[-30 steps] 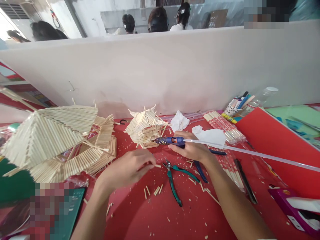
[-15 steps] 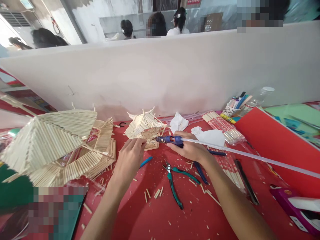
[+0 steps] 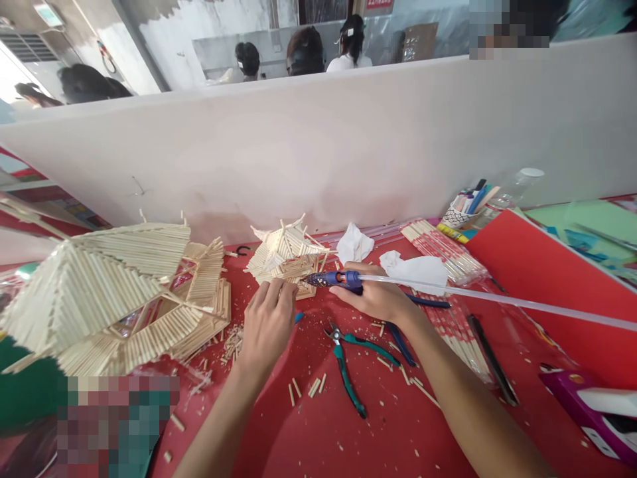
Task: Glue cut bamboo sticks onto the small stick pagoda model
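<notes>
My right hand is wrapped round a blue hot glue gun, with a long clear glue stick running out of its back. The nozzle points left, toward the fingertips of my left hand. Those fingers are curled together; whatever is between them is hidden from view. Just behind them sits a small pavilion model made of wooden sticks. Below the glue gun, green-handled cutting pliers lie with their handles apart. Short cut sticks are scattered on the red tabletop.
A larger stick pavilion stands on the left. White tissues, packaged sticks, a pen cup, red card and a purple-and-white device lie to the right. A white partition closes off the back.
My left hand has shifted slightly right, closer to the nozzle, uncovering a heap of cut sticks beside it. The glue gun stays almost in place. The whole view has tilted a little.
</notes>
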`<act>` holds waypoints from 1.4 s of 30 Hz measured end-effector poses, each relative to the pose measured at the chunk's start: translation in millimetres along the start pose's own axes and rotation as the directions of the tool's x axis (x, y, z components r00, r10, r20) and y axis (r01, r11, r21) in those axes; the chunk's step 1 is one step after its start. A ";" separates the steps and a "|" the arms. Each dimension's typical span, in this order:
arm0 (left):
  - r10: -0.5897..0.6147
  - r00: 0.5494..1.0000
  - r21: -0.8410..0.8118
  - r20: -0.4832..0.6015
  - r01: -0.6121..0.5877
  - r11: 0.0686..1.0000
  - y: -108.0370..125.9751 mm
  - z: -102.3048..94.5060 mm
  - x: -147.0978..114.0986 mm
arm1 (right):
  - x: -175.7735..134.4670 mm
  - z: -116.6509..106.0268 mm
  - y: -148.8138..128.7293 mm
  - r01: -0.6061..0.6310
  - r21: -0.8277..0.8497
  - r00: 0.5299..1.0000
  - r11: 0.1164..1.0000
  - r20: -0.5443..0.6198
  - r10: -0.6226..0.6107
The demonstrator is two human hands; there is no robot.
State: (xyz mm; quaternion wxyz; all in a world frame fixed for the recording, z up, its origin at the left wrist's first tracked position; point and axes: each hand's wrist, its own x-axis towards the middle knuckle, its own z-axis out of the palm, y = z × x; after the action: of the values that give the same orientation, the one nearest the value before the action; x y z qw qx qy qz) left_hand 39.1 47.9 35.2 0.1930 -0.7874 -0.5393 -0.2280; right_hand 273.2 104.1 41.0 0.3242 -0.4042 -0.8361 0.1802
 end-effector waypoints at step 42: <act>0.011 0.994 0.015 0.112 -0.013 1.000 -7.8 1.9 0.8 | -0.7 -3.8 0.2 -0.014 -0.017 1.000 1.000 0.009 0.015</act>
State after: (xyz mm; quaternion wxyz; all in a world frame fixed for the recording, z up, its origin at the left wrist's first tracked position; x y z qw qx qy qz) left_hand 32.3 52.3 34.5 0.1699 -0.8005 -0.5463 -0.1785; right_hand 276.2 103.9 43.4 0.3155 -0.4120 -0.8362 0.1775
